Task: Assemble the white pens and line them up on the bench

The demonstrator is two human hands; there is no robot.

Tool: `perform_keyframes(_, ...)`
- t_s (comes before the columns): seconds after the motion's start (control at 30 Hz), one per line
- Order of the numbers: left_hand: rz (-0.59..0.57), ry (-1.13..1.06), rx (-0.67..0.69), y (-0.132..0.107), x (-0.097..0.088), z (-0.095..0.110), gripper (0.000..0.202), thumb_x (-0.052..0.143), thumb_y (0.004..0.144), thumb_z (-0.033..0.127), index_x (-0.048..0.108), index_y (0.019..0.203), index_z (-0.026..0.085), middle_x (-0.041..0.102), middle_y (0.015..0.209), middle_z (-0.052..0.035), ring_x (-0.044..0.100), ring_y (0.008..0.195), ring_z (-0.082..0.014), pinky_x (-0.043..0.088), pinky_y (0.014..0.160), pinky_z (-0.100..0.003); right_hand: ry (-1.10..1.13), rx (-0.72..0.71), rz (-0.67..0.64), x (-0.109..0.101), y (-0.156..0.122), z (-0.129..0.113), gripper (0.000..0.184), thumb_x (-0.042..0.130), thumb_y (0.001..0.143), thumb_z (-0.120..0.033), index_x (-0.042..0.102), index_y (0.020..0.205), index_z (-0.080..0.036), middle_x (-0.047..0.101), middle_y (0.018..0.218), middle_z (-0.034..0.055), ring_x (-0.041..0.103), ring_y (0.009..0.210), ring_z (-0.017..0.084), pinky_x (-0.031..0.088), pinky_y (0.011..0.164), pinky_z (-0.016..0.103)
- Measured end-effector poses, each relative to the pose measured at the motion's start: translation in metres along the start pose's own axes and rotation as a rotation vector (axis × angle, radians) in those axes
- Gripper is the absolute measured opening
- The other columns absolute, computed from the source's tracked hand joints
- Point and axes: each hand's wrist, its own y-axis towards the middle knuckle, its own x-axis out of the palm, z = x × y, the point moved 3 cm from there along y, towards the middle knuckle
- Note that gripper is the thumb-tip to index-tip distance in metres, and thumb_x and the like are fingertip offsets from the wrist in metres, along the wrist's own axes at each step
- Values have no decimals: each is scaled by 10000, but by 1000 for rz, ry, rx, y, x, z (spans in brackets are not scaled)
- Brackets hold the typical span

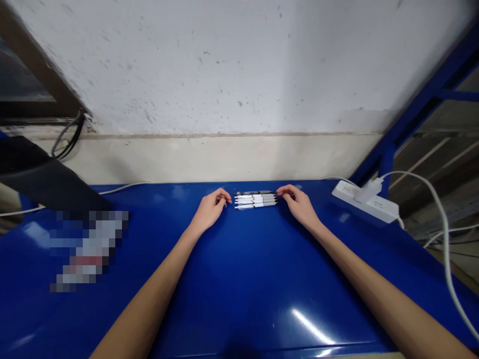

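Observation:
Several pens lie side by side in a neat row near the back of the blue table, their lengths running left to right. Most are white pens (256, 201); the one farthest back is a darker pen (254, 192). My left hand (212, 212) rests at their left ends, fingers loosely curved and a small gap from the tips. At the opposite ends is my right hand (298, 205), its fingertips close to the dark pen; whether they touch it I cannot tell. Neither hand grips a pen.
A white power strip (365, 201) with a plugged-in adapter sits at the right, its white cable (443, 219) looping down the table's side. A blurred-out object (93, 249) lies on the left beside a dark slanted panel (56, 179). The wall (224, 157) stands behind the table (239, 279).

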Motion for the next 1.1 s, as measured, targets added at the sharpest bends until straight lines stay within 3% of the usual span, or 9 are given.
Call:
perform_keyframes(0.43,6,36,-21,-2,1,0,262,465,867,91,686,937,213,760,924,-10,650,760,-167,440,697,-283,18,-8,-15,0,-2,-2,225,500,892,-241,709,973,-212,758,1023,62,692,968,238,491,915,384)
perform_keyframes(0.57,14,42,1,-3,2,2,276,458,851,72,685,929,207,755,905,-14,651,756,-168,452,705,-283,-10,30,-6,-2,-3,-4,267,474,908,-255,727,986,-217,718,872,41,637,782,215,463,733,334)
perform_keyframes(0.67,14,54,11,-3,3,4,278,454,861,74,688,932,204,755,911,-19,660,775,-170,465,732,-286,-68,63,-8,-5,-4,-7,313,441,918,-256,742,999,-227,610,694,8,511,603,189,352,585,310)
perform_keyframes(0.87,17,68,19,-3,2,4,277,461,859,60,682,941,204,740,894,-12,652,750,-167,463,718,-283,-95,54,-42,-5,-6,-13,322,394,963,-287,711,971,-231,478,594,-18,439,539,183,303,556,311)
perform_keyframes(0.97,58,71,64,-6,2,13,263,454,898,65,666,963,206,731,917,-16,645,764,-169,467,733,-291,-31,28,-52,-3,-8,-12,293,384,983,-310,666,955,-234,451,591,-26,422,538,175,319,560,304)
perform_keyframes(1.1,70,176,219,-13,11,37,229,457,992,122,663,1001,220,710,1011,-30,618,884,-194,473,852,-325,50,-7,-108,0,-12,-13,286,368,1007,-351,623,939,-240,404,581,-36,375,528,165,314,559,295)
